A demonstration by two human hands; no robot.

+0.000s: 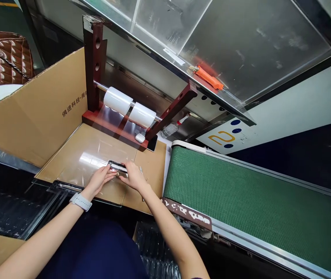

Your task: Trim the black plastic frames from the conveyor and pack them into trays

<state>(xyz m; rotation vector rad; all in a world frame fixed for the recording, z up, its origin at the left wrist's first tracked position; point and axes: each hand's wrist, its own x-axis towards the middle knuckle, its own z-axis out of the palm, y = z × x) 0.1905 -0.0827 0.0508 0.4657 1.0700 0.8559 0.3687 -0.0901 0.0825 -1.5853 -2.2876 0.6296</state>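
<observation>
Both hands hold a narrow black-framed part [118,166] with a pale, shiny face; its exact kind I cannot make out. My left hand [99,180], with a light watch band at the wrist, grips the part's left end. At its right end, the fingers of my right hand [133,176] are closed on it. Beneath the hands lies a clear plastic sheet [90,159] over the cardboard work surface [150,170]. Another black-framed part [66,186] rests at the near edge, left of my left wrist.
Behind the hands, a dark red stand [93,69] carries white film rolls [117,100]. A white case [140,138] sits on its base. To the right runs a green conveyor belt [226,186]. A cardboard wall [43,104] stands left; an orange-handled tool [208,77] lies on the shelf above.
</observation>
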